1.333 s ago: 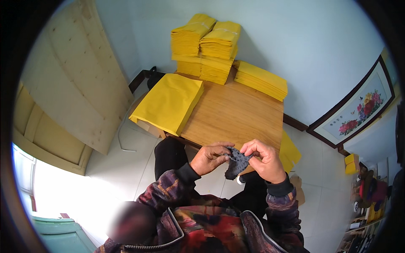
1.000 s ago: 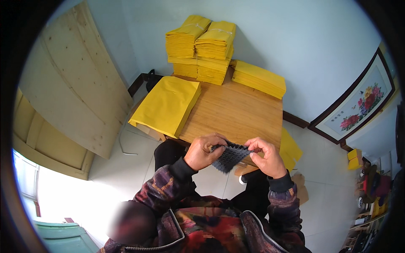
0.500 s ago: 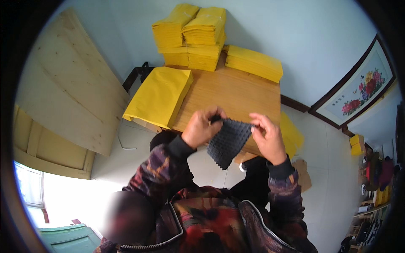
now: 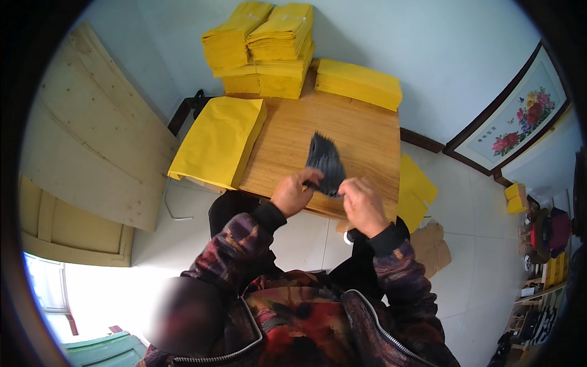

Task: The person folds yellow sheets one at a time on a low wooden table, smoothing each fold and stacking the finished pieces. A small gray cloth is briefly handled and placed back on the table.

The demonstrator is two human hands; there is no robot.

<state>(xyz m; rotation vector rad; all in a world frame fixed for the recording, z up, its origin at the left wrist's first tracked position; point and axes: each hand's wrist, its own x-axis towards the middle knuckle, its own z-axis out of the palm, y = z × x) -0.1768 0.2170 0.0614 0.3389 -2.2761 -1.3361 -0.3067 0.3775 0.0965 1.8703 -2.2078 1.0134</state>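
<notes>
Dark grey ribbed cloth point(image 4: 324, 162) lies over the near part of the wooden table point(image 4: 361, 137), its lower end pinched between the left hand point(image 4: 294, 192) and the right hand point(image 4: 363, 205), which grip it close together at the table's front edge. Yellow envelopes surround it: a flat pile point(image 4: 217, 140) overhangs the table's left side, tall stacks point(image 4: 264, 46) stand at the far edge against the pale wall, and a lower stack point(image 4: 358, 82) sits at the far right corner.
</notes>
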